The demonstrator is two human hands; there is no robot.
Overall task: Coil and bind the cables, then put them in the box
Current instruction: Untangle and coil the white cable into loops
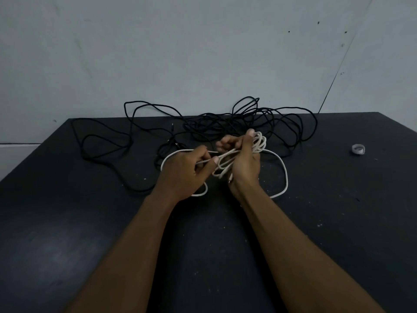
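We see the white cable, a thin, smooth, round cord, partly gathered into several tight loops and partly trailing in two wide, slack arcs on the table near its middle. The right hand has its fingers curled round the looped bundle, thumb up. The left hand pinches a single strand between thumb and forefinger just beside it. Behind them, the black cable sprawls in a loose tangle along the far edge against the pale grey wall. Well to the right lies a small whitish roll of strap. The tabletop is matte black, scuffed and flecked white.
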